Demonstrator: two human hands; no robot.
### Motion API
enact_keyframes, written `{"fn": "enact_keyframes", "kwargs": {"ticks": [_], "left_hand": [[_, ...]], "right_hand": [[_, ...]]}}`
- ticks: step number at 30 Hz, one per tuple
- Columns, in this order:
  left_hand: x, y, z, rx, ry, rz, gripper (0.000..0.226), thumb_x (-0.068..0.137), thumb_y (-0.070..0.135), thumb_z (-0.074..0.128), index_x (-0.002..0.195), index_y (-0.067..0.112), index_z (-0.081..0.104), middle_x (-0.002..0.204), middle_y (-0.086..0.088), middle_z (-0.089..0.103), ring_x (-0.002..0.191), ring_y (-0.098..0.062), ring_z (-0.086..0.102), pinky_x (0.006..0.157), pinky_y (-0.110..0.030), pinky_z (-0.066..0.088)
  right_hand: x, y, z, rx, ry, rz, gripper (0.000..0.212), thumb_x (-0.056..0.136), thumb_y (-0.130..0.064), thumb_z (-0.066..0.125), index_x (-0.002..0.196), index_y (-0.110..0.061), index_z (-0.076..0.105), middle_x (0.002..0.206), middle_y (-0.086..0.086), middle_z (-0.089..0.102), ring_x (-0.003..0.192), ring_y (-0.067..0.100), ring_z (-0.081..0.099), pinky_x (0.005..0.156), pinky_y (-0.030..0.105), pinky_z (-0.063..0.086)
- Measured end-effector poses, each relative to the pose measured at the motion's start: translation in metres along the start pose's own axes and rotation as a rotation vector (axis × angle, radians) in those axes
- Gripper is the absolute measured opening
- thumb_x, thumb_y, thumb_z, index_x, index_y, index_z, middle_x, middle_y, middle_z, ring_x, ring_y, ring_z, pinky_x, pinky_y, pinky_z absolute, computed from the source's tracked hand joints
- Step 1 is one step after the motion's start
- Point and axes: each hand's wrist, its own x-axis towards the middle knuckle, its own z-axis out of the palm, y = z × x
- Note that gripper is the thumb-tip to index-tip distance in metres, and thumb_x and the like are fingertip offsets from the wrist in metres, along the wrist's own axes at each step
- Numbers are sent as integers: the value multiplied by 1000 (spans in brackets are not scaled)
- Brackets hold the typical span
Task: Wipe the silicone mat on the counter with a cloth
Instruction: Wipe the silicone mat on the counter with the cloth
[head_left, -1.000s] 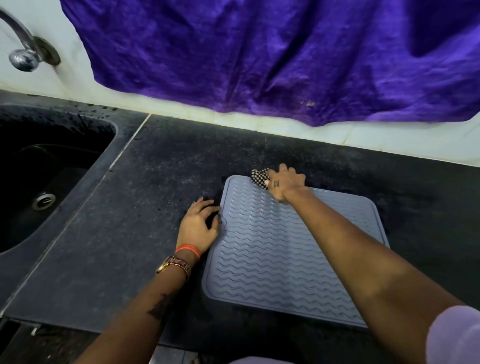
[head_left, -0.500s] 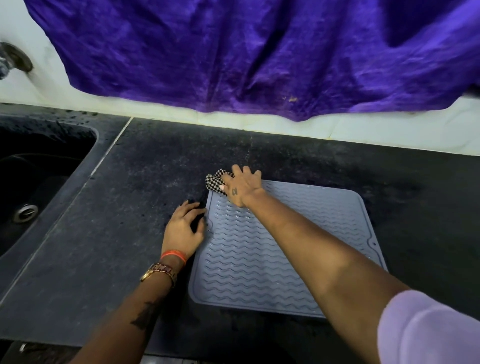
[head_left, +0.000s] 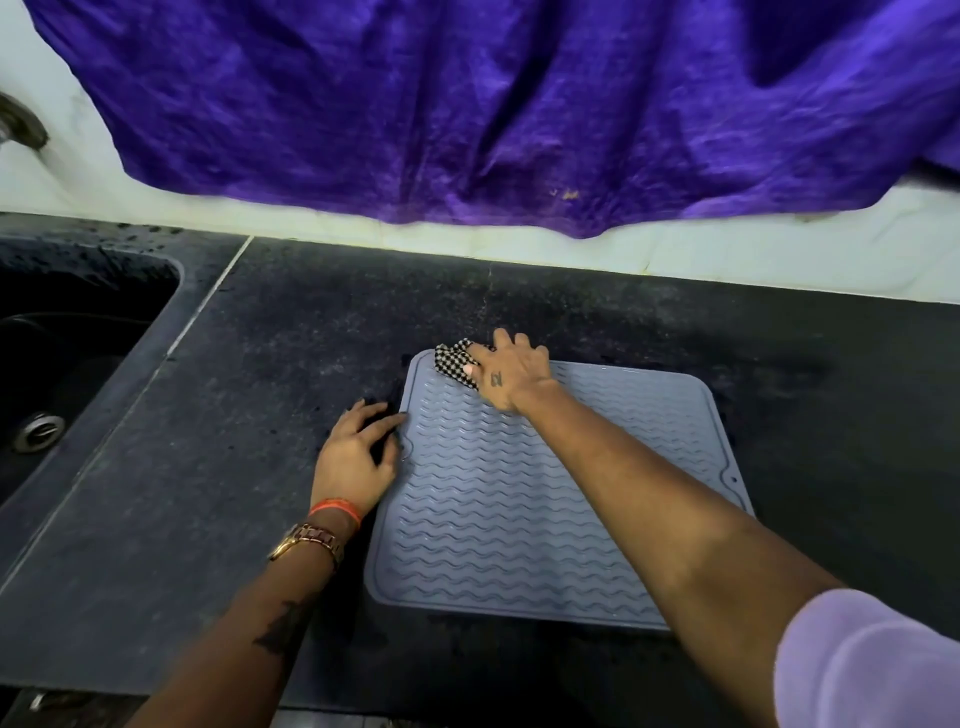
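A grey silicone mat (head_left: 498, 519) with wavy ridges lies flat on the dark counter (head_left: 208, 467). My right hand (head_left: 511, 376) presses a small black-and-white checked cloth (head_left: 453, 362) onto the mat's far left corner; most of the cloth is hidden under the palm. My left hand (head_left: 356, 457) rests on the counter with its fingers spread, touching the mat's left edge.
A dark sink (head_left: 62, 364) with a drain (head_left: 39, 430) is sunk into the counter at the left. A purple cloth (head_left: 519, 104) hangs on the white wall behind. The counter's front edge runs along the bottom.
My right hand with the cloth slid left along the mat's far edge, toward the far left corner. The left hand stays at the mat's left edge.
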Motion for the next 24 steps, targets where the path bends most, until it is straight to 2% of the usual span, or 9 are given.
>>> {"fn": "enact_keyframes", "kwargs": {"ticks": [6,15,24], "left_hand": [[-1,2,-1,1,7,7,31,86,9,59,115,17,66,131,-7,56,133,-26,38,112,-28,20],[-2,4,-2,-1,11,14,31,86,8,59,115,17,67,130,-8,56,132,-27,39,113,-36,26],[-1,4,-2,-10,3,13,30,86,9,59,115,17,67,131,-9,56,133,-27,38,114,-39,26]], "right_hand": [[-5,13,0,32,-18,70,43,97,-46,28,134,-26,37,131,13,38,115,34,41,86,46,42],[-10,31,-3,7,-30,139,41,96,-44,32,131,-26,42,127,12,40,112,32,43,79,40,41],[-21,66,3,31,-67,223,42,96,-44,30,134,-28,37,131,13,39,116,35,43,84,43,42]]}}
